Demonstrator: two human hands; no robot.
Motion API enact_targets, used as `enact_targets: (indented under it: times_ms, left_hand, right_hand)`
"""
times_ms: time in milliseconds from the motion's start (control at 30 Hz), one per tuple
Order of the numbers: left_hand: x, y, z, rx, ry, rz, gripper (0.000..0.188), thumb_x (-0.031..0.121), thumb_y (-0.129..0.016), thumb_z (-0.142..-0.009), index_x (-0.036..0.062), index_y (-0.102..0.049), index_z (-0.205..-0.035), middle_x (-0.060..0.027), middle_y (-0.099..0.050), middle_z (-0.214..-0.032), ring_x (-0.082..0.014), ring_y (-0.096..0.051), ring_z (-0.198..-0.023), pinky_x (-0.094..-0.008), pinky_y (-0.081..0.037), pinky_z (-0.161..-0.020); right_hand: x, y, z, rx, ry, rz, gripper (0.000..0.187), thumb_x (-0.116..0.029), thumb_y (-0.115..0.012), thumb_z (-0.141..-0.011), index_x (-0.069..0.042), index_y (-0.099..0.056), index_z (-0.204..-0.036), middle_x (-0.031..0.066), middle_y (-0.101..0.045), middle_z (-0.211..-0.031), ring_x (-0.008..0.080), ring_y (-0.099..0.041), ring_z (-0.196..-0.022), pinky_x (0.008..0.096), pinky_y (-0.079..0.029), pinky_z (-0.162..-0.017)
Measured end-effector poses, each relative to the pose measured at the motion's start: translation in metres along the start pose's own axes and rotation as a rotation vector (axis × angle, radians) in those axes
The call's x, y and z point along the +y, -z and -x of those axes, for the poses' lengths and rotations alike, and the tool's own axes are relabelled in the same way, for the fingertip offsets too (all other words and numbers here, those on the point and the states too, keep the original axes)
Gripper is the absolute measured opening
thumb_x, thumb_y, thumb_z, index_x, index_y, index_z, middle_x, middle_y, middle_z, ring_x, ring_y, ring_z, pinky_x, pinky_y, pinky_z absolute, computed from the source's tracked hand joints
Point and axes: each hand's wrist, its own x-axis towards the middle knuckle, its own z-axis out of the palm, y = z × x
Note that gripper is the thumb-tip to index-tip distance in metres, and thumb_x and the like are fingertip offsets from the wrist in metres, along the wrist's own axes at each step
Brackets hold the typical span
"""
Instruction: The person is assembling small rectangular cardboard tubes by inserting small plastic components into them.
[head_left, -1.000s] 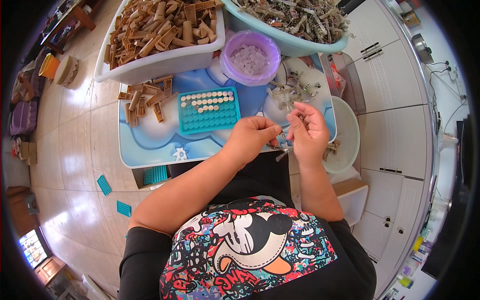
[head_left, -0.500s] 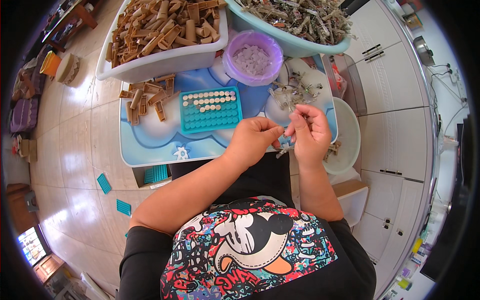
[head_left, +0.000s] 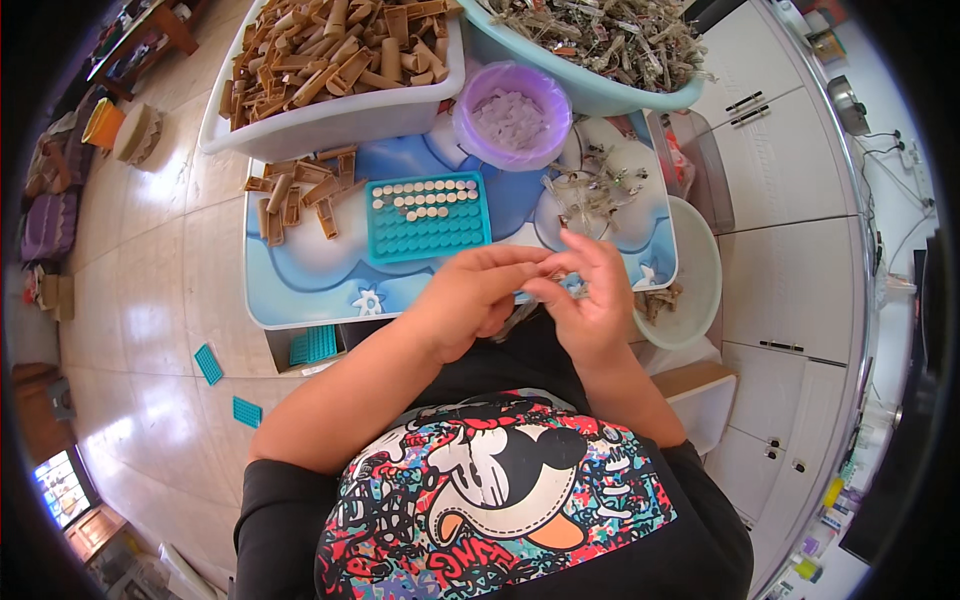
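Note:
My left hand [head_left: 465,298] and my right hand [head_left: 592,300] meet at the table's front edge, fingertips pinched close together. A small clear plastic piece [head_left: 578,286] shows between my right fingers; what my left fingers pinch is hidden. Just beyond lies a loose pile of clear plastic pieces [head_left: 592,195] with thin, shiny parts. Left of it, a teal tray [head_left: 430,243] of round pockets holds rows of cream discs [head_left: 425,188], partly filling it. To the tray's left, brown half-tube pieces [head_left: 300,190] lie scattered on the blue patterned table [head_left: 290,290].
A white bin [head_left: 330,125] heaped with brown pieces stands at the back left. Behind centre are a purple-lined bowl [head_left: 512,150] of whitish bits and a large pale-teal basin [head_left: 600,95] of clear pieces. A pale tub [head_left: 700,270] stands at the right; teal trays [head_left: 207,364] lie on the floor.
Both hands have shifted left and come closer together, the left dropping slightly nearer to me. The clear strip that hung below the right fingers is now mostly hidden. The view has shifted slightly.

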Motion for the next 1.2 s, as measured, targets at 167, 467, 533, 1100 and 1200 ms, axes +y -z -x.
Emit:
enact_targets:
  times_ms: [167, 467, 533, 1100, 1200]
  left_hand:
    - [-0.015, 0.027, 0.021, 0.03, 0.065, 0.263, 0.027, 0.017, -0.057, -0.09, 0.0007, -0.056, -0.111, -0.0001, -0.058, -0.08, -0.0004, -0.035, -0.041, -0.0166, -0.022, -0.035]
    - [-0.028, 0.04, 0.045, 0.055, -0.012, 0.41, 0.021, 0.014, -0.052, -0.092, 0.001, -0.056, -0.108, -0.0015, -0.059, -0.083, -0.002, -0.031, -0.041, -0.0181, -0.021, -0.036]
    - [-0.025, 0.04, 0.048, 0.05, -0.027, 0.402, 0.02, 0.015, -0.051, -0.093, 0.001, -0.057, -0.106, -0.0017, -0.06, -0.084, -0.0023, -0.031, -0.041, -0.0183, -0.021, -0.036]
    - [-0.017, 0.033, 0.059, 0.291, -0.078, 0.181, 0.015, 0.013, -0.065, -0.083, 0.0036, -0.059, -0.093, -0.0025, -0.062, -0.083, -0.0012, -0.038, -0.046, -0.0174, -0.025, -0.039]
    - [-0.017, 0.032, 0.058, 0.327, -0.106, 0.139, 0.017, 0.013, -0.066, -0.083, 0.0032, -0.059, -0.095, -0.0008, -0.062, -0.082, -0.0003, -0.041, -0.051, -0.0169, -0.028, -0.041]
  right_hand:
    - [-0.009, -0.024, 0.002, -0.181, 0.22, 0.146, 0.062, -0.03, -0.078, -0.062, -0.002, -0.057, -0.113, 0.004, -0.065, -0.081, 0.02, -0.057, -0.069, 0.0318, -0.044, -0.062]
    - [-0.019, -0.034, 0.005, -0.367, -0.06, -0.263, 0.021, -0.006, -0.068, -0.076, -0.003, -0.064, -0.097, 0.008, -0.066, -0.084, 0.021, -0.058, -0.071, 0.03, -0.046, -0.063]
    - [-0.016, -0.039, 0.006, -0.29, -0.053, -0.267, 0.015, -0.004, -0.067, -0.076, -0.004, -0.066, -0.091, 0.007, -0.064, -0.083, 0.0199, -0.057, -0.073, 0.029, -0.045, -0.063]
    - [-0.022, -0.045, -0.008, -0.272, 0.192, -0.047, 0.014, 0.001, -0.068, -0.071, -0.002, -0.063, -0.084, 0.01, -0.062, -0.08, 0.026, -0.059, -0.072, 0.0323, -0.047, -0.063]
    - [-0.025, -0.045, -0.009, -0.259, 0.211, -0.027, 0.013, 0.002, -0.067, -0.072, -0.001, -0.063, -0.084, 0.0108, -0.063, -0.081, 0.0259, -0.06, -0.073, 0.0319, -0.047, -0.064]
